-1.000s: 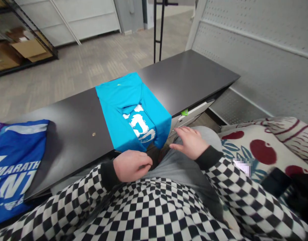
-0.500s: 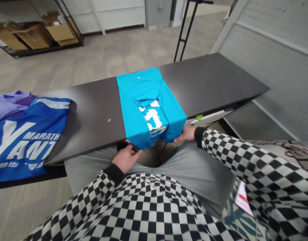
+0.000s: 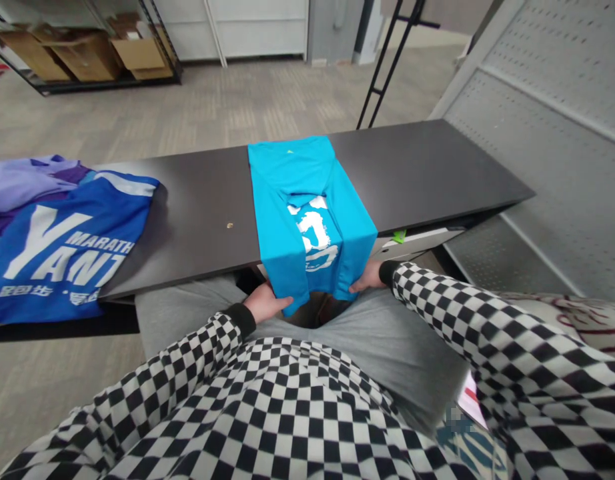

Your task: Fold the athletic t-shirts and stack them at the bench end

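Both hands, my left hand [image 3: 266,301] and my right hand [image 3: 370,275], tucked under the near end of a folded turquoise T-shirt [image 3: 307,220]; fingertips hidden, grip cannot be told. Shirt lies across a dark tabletop [image 3: 427,173], overhanging its near edge.

Left hand [image 3: 266,301] and right hand [image 3: 367,276] grip the near end of a folded turquoise T-shirt [image 3: 307,213], overhanging the dark table [image 3: 197,227]; blue marathon shirt [image 3: 62,253] lies leftward.
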A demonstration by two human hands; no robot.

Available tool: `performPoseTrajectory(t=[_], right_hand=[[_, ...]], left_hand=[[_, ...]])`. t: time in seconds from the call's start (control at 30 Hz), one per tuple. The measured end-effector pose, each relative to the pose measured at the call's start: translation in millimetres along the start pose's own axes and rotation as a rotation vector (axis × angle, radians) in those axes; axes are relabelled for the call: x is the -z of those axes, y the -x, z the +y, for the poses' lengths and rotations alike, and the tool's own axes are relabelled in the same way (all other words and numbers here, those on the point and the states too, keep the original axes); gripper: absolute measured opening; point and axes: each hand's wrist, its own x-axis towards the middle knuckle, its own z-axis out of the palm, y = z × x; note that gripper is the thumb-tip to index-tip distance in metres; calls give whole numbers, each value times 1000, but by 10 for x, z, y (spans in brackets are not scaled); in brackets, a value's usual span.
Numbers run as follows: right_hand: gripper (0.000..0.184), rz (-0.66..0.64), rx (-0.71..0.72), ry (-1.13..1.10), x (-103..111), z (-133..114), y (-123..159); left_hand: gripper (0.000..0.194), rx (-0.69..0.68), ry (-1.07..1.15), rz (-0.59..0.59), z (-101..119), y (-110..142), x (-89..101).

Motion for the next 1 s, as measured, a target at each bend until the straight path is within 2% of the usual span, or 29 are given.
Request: performPoseTrajectory(t=[0.17, 0.23, 0.3, 0.43, 0.53, 0.6, 0.63, 0.67, 0.73, 0.8, 0.83, 0.93, 1.0], right_hand=[[28, -245, -103, -38, 178, -63, -70], [22, -275, -128, -43, 202, -110, 13], [25, -217, -126, -185, 165, -174, 214], [44, -26, -205, -699, 0, -351, 825], [73, 123, -269, -903, -46, -480, 1211], [84, 191, -245, -964, -4, -540, 1366], [78, 209, -225, -979, 39, -561, 1417], [67, 219, -200, -984, 95, -577, 1457], [42, 218, -118, -974, 241, -599, 1515], [35, 195, 13, -930, 421, -617, 1555], [38, 174, 82, -891, 516, -627, 1565], [60, 153, 216, -696, 784, -669, 1514], [52, 246, 258, -518, 939, -710, 1391]], left_hand=[[45, 42, 139, -89, 14, 49, 18], [44, 57, 211, -117, 103, 145, 21], [50, 104, 383, -111, 251, 313, 19], [59, 322, 773, -34, 608, 751, 42], [71, 365, 775, 48, 788, 998, 104], [82, 307, 680, 85, 853, 1104, 156], [82, 256, 609, 82, 878, 1148, 182], [75, 198, 531, 64, 904, 1191, 209], [49, 70, 388, 13, 963, 1279, 268], [34, -87, 273, -4, 1028, 1359, 347], [35, -178, 199, 6, 1059, 1385, 397], [62, -447, -116, 79, 1143, 1350, 585], [59, -579, -301, 130, 1209, 1213, 727]])
